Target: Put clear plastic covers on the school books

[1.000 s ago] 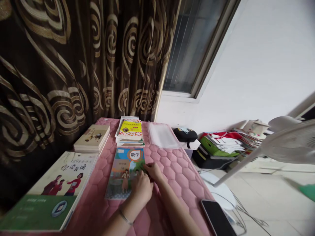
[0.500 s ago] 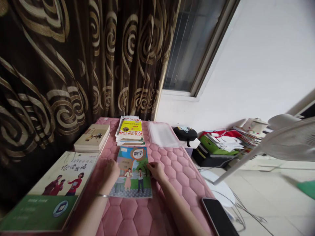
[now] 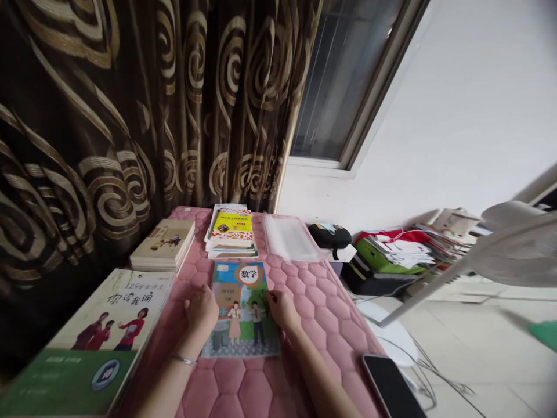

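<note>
A maths textbook (image 3: 244,313) with a blue and green cover lies face up on the pink quilted table cover, in a glossy clear sleeve or film. My left hand (image 3: 202,310) is closed at its left edge, a bracelet on the wrist; the fingertips are partly hidden. At the right edge, my right hand (image 3: 282,309) has its fingers curled in a pinch on the book's side. Beyond the textbook stands a stack of books with a yellow-labelled one (image 3: 234,223) on top. Clear plastic book covers (image 3: 289,238) lie flat to the right of that stack.
On the left are a large green-and-white book (image 3: 100,342) and a stack of beige books (image 3: 163,241). A phone (image 3: 391,386) lies at the right table edge. Past that edge are a black case (image 3: 329,235), a white fan (image 3: 517,244) and cables on the floor.
The textbook has shifted slightly right and toward me, both hands moving along with it. The stacks, plastic covers and phone hold their places.
</note>
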Demonstrator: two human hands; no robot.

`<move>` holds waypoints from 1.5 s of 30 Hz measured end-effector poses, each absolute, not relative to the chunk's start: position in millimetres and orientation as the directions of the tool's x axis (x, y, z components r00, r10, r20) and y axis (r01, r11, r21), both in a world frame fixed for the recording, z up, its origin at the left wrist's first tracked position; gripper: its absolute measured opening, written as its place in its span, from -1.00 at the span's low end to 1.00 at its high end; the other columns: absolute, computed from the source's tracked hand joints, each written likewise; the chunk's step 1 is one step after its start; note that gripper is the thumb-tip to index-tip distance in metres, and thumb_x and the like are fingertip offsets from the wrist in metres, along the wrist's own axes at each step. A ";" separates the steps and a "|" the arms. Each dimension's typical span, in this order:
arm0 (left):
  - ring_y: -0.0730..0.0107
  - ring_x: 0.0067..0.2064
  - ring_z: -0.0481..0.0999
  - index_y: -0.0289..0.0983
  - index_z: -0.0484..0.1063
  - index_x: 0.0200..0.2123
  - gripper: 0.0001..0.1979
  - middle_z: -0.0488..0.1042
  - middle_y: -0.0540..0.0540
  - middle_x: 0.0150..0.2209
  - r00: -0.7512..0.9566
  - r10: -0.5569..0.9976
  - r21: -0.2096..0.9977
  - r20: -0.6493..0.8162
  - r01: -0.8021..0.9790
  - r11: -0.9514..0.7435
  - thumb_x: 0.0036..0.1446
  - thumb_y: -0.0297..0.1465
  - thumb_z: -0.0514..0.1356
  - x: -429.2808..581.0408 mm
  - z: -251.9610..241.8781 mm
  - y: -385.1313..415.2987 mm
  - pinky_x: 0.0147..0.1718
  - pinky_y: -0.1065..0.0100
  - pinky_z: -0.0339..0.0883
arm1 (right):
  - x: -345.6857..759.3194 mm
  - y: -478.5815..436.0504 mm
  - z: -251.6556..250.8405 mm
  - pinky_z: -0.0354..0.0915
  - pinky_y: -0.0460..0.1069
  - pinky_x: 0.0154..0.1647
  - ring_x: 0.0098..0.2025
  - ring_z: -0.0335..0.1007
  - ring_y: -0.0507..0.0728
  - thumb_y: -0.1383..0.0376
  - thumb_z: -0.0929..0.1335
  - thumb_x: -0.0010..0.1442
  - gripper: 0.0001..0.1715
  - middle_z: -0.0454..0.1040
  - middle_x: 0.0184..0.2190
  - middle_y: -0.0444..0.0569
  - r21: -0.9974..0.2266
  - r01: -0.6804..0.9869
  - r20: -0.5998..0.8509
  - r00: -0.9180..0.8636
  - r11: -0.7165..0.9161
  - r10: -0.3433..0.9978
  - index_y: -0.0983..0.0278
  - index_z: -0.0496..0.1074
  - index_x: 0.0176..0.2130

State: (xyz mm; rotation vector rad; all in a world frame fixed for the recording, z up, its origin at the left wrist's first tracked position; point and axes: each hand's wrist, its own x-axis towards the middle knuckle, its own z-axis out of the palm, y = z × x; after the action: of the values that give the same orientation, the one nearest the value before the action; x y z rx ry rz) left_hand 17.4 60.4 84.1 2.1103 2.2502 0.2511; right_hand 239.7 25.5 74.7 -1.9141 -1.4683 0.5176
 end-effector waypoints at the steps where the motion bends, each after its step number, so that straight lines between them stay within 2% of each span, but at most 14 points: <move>1: 0.01 -0.10 0.57 -0.49 0.42 -0.03 -0.64 0.55 -0.44 -0.16 -0.072 0.992 0.136 0.107 0.989 0.057 0.28 -0.51 -0.09 18.4 83.3 59.6 -0.12 0.06 0.33 | 238.9 24.8 74.1 0.30 -0.06 -0.34 -0.31 0.54 0.17 0.34 0.24 0.24 -0.67 0.63 -0.36 0.06 -0.688 0.708 0.087 0.296 -0.158 0.951 0.30 0.59 -0.33; 3: 0.00 -0.02 0.53 -0.45 0.43 0.00 -0.61 0.51 -0.44 -0.06 -0.038 0.982 0.105 0.185 0.994 0.019 0.27 -0.55 -0.12 24.4 80.5 60.3 -0.06 0.04 0.32 | 237.1 23.9 72.1 0.32 -0.06 -0.33 -0.28 0.56 0.18 0.33 0.23 0.26 -0.65 0.64 -0.31 0.07 -0.655 0.735 0.093 0.308 -0.175 0.947 0.29 0.60 -0.27; 5: 0.03 0.12 0.45 -0.40 0.40 0.07 -0.56 0.43 -0.40 0.11 0.113 0.963 0.098 0.243 0.985 -0.140 0.24 -0.58 -0.12 37.5 76.1 65.5 0.06 0.04 0.28 | 235.1 23.4 69.6 0.34 -0.06 -0.30 -0.24 0.57 0.19 0.33 0.22 0.28 -0.64 0.64 -0.28 0.09 -0.634 0.749 0.090 0.315 -0.190 0.945 0.29 0.59 -0.23; 8: 0.12 0.33 0.21 -0.37 0.25 0.25 -0.49 0.23 -0.31 0.32 0.426 0.871 0.152 0.244 0.871 -0.468 0.24 -0.53 -0.07 66.7 67.7 81.7 0.23 0.13 0.16 | 232.8 23.0 67.0 0.35 -0.06 -0.23 -0.16 0.58 0.20 0.34 0.20 0.31 -0.62 0.63 -0.22 0.11 -0.604 0.767 0.076 0.327 -0.218 0.942 0.30 0.58 -0.15; 10: 0.12 0.39 0.08 -0.38 0.17 0.30 -0.48 0.14 -0.29 0.36 0.507 0.841 0.175 0.190 0.825 -0.538 0.29 -0.43 -0.05 83.8 62.3 94.9 0.28 0.13 0.09 | 232.0 22.8 66.4 0.36 -0.05 -0.19 -0.13 0.57 0.20 0.35 0.19 0.32 -0.61 0.62 -0.18 0.12 -0.593 0.772 0.071 0.332 -0.228 0.941 0.32 0.56 -0.11; 16: 0.09 0.41 0.03 -0.49 0.10 0.33 -0.41 0.06 -0.36 0.37 0.466 0.870 0.157 0.161 0.858 -0.488 0.34 -0.28 -0.14 71.0 54.8 126.5 0.35 0.03 -0.12 | 232.3 23.7 63.7 0.38 0.00 -0.16 -0.13 0.57 0.24 0.34 0.20 0.31 -0.63 0.62 -0.16 0.16 -0.636 0.738 0.058 0.337 -0.226 0.940 0.31 0.56 -0.12; 19: 0.09 0.40 0.05 -0.42 0.08 0.35 -0.42 0.05 -0.30 0.38 0.432 0.885 0.130 0.172 0.881 -0.456 0.35 -0.28 -0.17 45.4 54.2 135.8 0.34 -0.04 -0.09 | 233.3 23.8 61.8 0.39 0.02 -0.16 -0.15 0.57 0.24 0.33 0.18 0.32 -0.62 0.62 -0.18 0.13 -0.626 0.747 0.062 0.335 -0.225 0.940 0.28 0.56 -0.13; 23: 0.13 0.40 0.06 -0.36 0.09 0.35 -0.43 0.05 -0.22 0.39 0.413 0.894 0.100 0.172 0.896 -0.433 0.35 -0.29 -0.17 33.1 54.6 138.8 0.34 -0.06 -0.12 | 231.7 25.6 71.0 0.39 0.04 -0.20 -0.20 0.55 0.24 0.36 0.15 0.32 -0.61 0.60 -0.24 0.17 -0.430 0.865 0.035 0.302 -0.258 0.953 0.34 0.52 -0.12; 25: 0.13 0.40 0.06 -0.37 0.09 0.35 -0.43 0.05 -0.22 0.39 0.408 0.897 0.093 0.170 0.899 -0.427 0.34 -0.30 -0.16 35.3 54.9 138.0 0.35 -0.05 -0.15 | 224.8 32.0 82.0 0.37 0.07 -0.16 -0.12 0.52 0.27 0.43 0.16 0.28 -0.62 0.56 -0.15 0.25 -0.339 0.903 0.052 0.298 -0.264 0.953 0.38 0.49 -0.09; 27: 0.13 0.40 0.07 -0.36 0.09 0.35 -0.43 0.05 -0.21 0.39 0.403 0.898 0.089 0.176 0.902 -0.422 0.34 -0.30 -0.15 38.0 54.0 137.7 0.35 -0.05 -0.14 | 211.6 45.1 93.0 0.34 0.09 -0.06 0.02 0.44 0.29 0.47 0.17 0.24 -0.58 0.48 0.01 0.28 -0.304 0.937 0.115 0.217 -0.174 0.969 0.38 0.46 0.00; 30: 0.13 0.40 0.07 -0.36 0.10 0.35 -0.43 0.06 -0.22 0.39 0.403 0.897 0.073 0.184 0.904 -0.421 0.32 -0.34 -0.14 38.7 50.1 138.8 0.35 -0.07 -0.15 | 187.0 74.2 98.9 0.21 0.07 0.19 0.21 0.29 0.21 0.39 0.20 0.29 -0.50 0.37 0.19 0.16 -0.257 0.945 0.203 -0.153 0.204 0.967 0.29 0.35 0.19; 33: 0.16 0.41 0.03 -0.31 0.09 0.36 -0.42 0.02 -0.18 0.40 0.423 0.888 0.056 0.178 0.897 -0.439 0.28 -0.41 -0.10 36.2 46.4 139.4 0.36 -0.06 -0.18 | 177.0 101.1 88.6 -0.02 0.15 0.36 0.38 0.02 0.19 0.24 0.15 0.38 -0.44 0.18 0.34 0.09 -0.264 0.888 0.142 -0.351 0.377 0.925 0.28 0.20 0.31; 38: 0.14 0.39 0.07 -0.28 0.09 0.36 -0.44 0.04 -0.17 0.39 0.418 0.889 0.074 0.188 0.897 -0.437 0.33 -0.32 -0.15 32.5 51.3 139.0 0.34 -0.09 -0.14 | 211.2 116.3 67.5 -0.19 0.21 0.41 0.45 -0.22 0.19 0.10 0.08 0.43 -0.34 -0.05 0.40 0.12 -0.240 0.951 0.064 -0.186 0.196 0.980 0.36 0.06 0.37; 45: 0.01 0.38 0.09 -0.44 0.13 0.33 -0.42 0.10 -0.36 0.36 0.310 0.935 0.104 0.172 0.938 -0.330 0.29 -0.34 -0.07 66.8 60.3 113.8 0.35 -0.14 -0.22 | 229.9 114.2 64.3 -0.21 0.27 0.40 0.45 -0.23 0.17 0.17 0.06 0.43 -0.37 -0.09 0.41 0.10 -0.236 0.966 0.077 -0.093 0.109 0.993 0.32 -0.01 0.39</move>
State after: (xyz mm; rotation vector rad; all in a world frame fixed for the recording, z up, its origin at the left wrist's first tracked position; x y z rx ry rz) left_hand 66.8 113.8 60.3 2.5548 1.8279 0.3174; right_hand 229.9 114.2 64.3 -1.9550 -2.1675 0.1835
